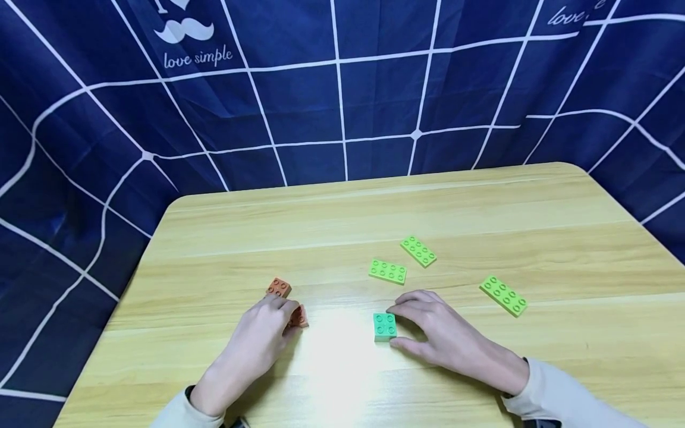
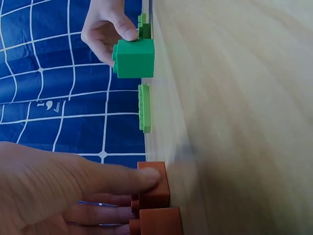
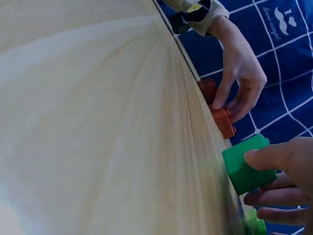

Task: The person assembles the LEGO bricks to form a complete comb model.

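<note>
On the left side of the table, my left hand (image 1: pixel 262 333) pinches an orange-brown toy brick (image 1: pixel 300 317) between thumb and fingers. A second orange-brown brick (image 1: pixel 279 287) lies close by, just beyond the fingers in the head view. My right hand (image 1: pixel 439 330) holds a green two-by-two toy brick (image 1: pixel 385 327) by its right side, studs up. In the right wrist view, the thumb presses one face of the green brick (image 3: pixel 249 164), with fingers behind it. The left wrist view shows the left thumb on the orange-brown brick (image 2: pixel 154 188).
Three flat lime-green bricks lie on the wooden table (image 1: pixel 241 238): one (image 1: pixel 387 271) beyond the green brick, another (image 1: pixel 418 251) farther back, and a third (image 1: pixel 503 295) to the right. A dark blue curtain (image 1: pixel 299 107) with white lines hangs behind the table.
</note>
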A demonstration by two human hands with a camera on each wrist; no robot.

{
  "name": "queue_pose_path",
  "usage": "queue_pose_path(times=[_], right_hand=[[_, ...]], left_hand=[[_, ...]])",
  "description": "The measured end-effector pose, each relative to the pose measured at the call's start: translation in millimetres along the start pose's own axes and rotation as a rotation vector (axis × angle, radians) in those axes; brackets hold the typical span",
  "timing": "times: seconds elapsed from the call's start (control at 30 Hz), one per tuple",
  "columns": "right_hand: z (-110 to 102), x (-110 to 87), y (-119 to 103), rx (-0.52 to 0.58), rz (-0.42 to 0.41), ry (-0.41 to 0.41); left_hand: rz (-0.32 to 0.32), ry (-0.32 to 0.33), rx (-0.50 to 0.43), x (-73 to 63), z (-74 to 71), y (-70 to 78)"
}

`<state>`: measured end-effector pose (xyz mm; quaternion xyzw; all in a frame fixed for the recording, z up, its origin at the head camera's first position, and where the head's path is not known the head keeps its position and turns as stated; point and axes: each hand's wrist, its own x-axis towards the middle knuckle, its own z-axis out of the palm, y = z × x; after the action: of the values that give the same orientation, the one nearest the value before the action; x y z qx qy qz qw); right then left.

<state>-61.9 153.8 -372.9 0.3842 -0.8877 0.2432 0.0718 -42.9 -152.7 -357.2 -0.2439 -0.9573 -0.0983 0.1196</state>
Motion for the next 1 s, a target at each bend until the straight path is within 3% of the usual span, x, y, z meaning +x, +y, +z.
queue_pose_path(times=[0.17,0.4,1.0], right_hand=[[1.1,0.5,-0.1,0.015,0.002,0.002],[1.8,2.2,-0.2,0.028,-0.003,-0.002],[4.8,6.7,2.6,0.045,-0.009,-0.02]], left_hand=[[0.013,0.023,-0.031,1.9,-1.5,2.3],[0.113,0.049,-0.101,11.3,-8.8,9.6],[0.281,0.051,-0.301,41.8,-9.8,46.7]])
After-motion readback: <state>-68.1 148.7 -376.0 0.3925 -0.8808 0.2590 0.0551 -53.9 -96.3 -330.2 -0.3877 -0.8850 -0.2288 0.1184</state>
